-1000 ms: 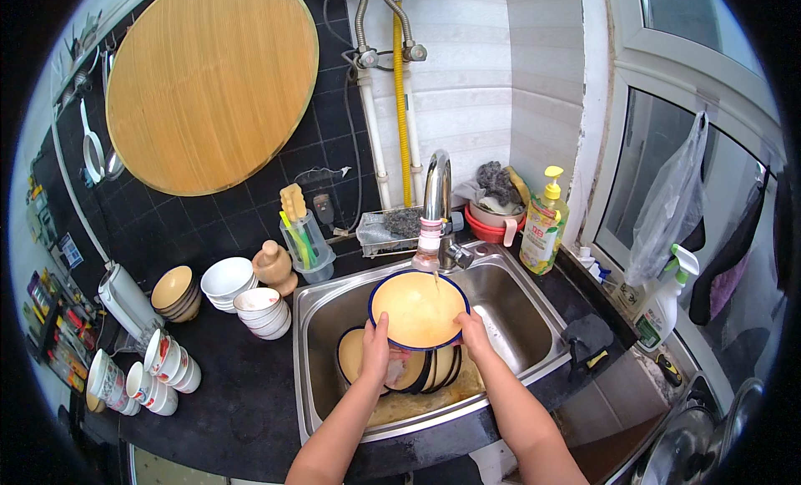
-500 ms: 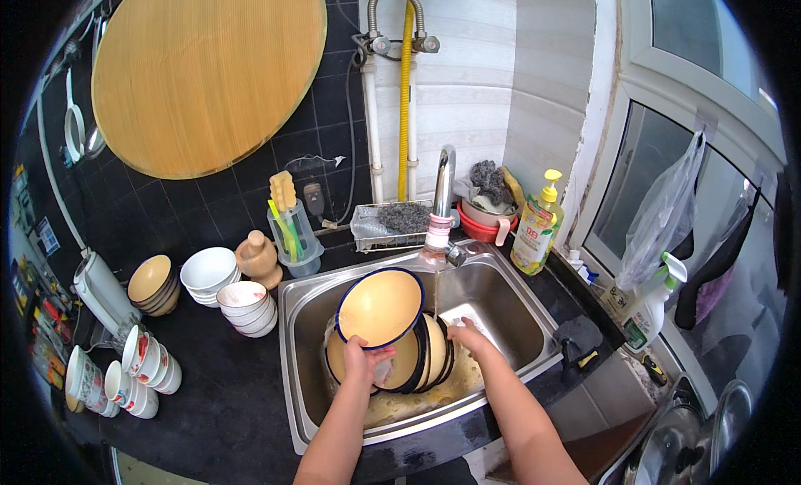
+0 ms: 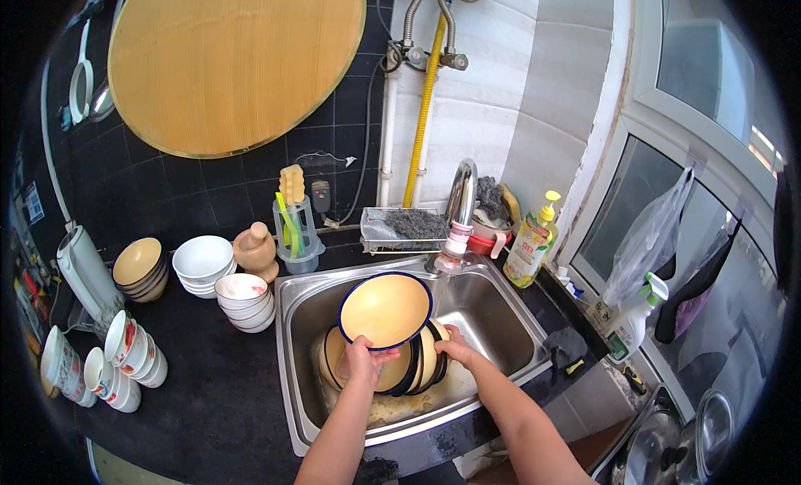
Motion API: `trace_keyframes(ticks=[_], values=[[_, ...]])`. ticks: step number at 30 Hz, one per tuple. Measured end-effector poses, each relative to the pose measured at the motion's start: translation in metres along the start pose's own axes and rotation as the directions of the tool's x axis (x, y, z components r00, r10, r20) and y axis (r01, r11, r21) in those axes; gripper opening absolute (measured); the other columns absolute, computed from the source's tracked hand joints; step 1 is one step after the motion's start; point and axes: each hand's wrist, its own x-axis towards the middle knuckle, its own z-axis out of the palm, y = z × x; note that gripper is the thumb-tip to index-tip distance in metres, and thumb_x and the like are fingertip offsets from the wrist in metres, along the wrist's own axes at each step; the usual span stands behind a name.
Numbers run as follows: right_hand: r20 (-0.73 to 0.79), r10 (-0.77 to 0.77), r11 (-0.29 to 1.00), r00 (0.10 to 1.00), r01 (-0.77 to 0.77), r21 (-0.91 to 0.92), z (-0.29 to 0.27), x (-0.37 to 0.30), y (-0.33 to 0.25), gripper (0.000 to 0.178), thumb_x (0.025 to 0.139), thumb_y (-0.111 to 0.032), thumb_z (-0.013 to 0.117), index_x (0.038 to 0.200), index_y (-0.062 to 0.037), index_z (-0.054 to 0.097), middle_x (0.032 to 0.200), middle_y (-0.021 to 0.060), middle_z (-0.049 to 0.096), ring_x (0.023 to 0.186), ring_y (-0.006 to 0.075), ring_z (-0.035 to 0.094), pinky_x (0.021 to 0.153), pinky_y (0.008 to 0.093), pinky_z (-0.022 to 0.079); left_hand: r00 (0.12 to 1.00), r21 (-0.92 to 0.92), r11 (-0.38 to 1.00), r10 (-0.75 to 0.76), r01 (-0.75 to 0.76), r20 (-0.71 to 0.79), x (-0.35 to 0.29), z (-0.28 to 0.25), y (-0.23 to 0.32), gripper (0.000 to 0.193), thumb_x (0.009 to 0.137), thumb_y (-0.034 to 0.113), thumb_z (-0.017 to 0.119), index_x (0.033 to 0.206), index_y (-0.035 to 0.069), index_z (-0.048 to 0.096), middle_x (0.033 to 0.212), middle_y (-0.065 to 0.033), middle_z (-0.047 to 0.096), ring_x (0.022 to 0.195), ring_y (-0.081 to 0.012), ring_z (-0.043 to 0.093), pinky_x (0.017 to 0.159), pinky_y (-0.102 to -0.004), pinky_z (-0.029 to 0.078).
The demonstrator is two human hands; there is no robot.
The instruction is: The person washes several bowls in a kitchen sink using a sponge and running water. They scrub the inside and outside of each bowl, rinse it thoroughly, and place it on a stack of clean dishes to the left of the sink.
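Note:
My left hand (image 3: 365,361) grips the lower rim of a cream bowl (image 3: 385,310) with a dark blue edge, tilted so that its inside faces me. Below it in the steel sink (image 3: 501,345), several more cream bowls (image 3: 428,356) with dark rims stand on edge, nested side by side. My right hand (image 3: 455,348) pinches the edge of the rightmost of these. The tap (image 3: 460,203) rises behind, with water running from its spout. Soapy, yellowish water lies on the sink bottom under the bowls.
Left of the sink stand stacked white bowls (image 3: 202,261), cream bowls (image 3: 138,264), patterned cups (image 3: 133,343), a wooden mortar (image 3: 255,253) and a brush holder (image 3: 299,239). A wire rack (image 3: 405,226), yellow soap bottle (image 3: 531,241) and spray bottle (image 3: 632,322) stand behind and right.
My right hand has moved left onto the edge of the rightmost nested bowl and its fingers have closed. The bowl in my left hand stays raised. The whole view has shifted slightly.

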Motion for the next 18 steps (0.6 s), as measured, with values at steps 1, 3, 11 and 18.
trace_keyframes(ticks=[1,3,11,18], values=[[-0.045,-0.048,0.999,0.998,0.047,-0.027,0.000,0.001,-0.001,0.092,0.050,-0.026,0.066,0.131,-0.0048,0.028,0.117,0.0251,0.045,0.111,0.0339,0.044,0.093,0.0332,0.038,1.000,-0.003,1.000,0.008,-0.008,-0.004,0.000,0.000,0.000,0.039,0.073,0.015,0.034,0.100,-0.011,0.044,0.082,-0.0235,0.057,0.070,-0.0326,0.059,0.067,-0.0436,0.053],[-0.128,-0.142,0.988,0.982,0.133,-0.078,0.003,0.003,0.001,0.090,0.052,-0.026,0.065,0.131,-0.0053,0.028,0.118,0.0250,0.043,0.110,0.0351,0.044,0.093,0.0360,0.038,1.000,-0.001,1.000,0.020,-0.020,-0.014,0.000,0.000,-0.001,0.039,0.073,0.015,0.034,0.100,-0.011,0.044,0.082,-0.0236,0.057,0.070,-0.0329,0.059,0.067,-0.0439,0.053],[-0.427,-0.568,0.808,0.703,0.380,-0.450,-0.007,-0.035,-0.039,0.065,0.059,-0.015,0.062,0.120,-0.0066,0.041,0.113,0.0215,0.044,0.109,0.0361,0.041,0.094,0.0397,0.035,0.999,0.016,0.999,0.042,-0.042,-0.030,0.001,-0.005,-0.002,0.039,0.072,0.015,0.034,0.098,-0.012,0.044,0.082,-0.0251,0.056,0.069,-0.0346,0.059,0.067,-0.0455,0.053],[-0.557,-0.054,0.919,0.829,0.260,0.298,-0.051,0.022,0.024,0.042,0.071,-0.016,0.056,0.110,0.0005,0.053,0.091,0.0109,0.060,0.083,0.0172,0.057,0.071,0.0285,0.045,1.000,0.078,0.997,0.020,-0.020,0.003,0.000,-0.001,-0.004,0.041,0.072,0.015,0.035,0.101,-0.013,0.044,0.083,-0.0256,0.056,0.070,-0.0345,0.059,0.067,-0.0450,0.053]])
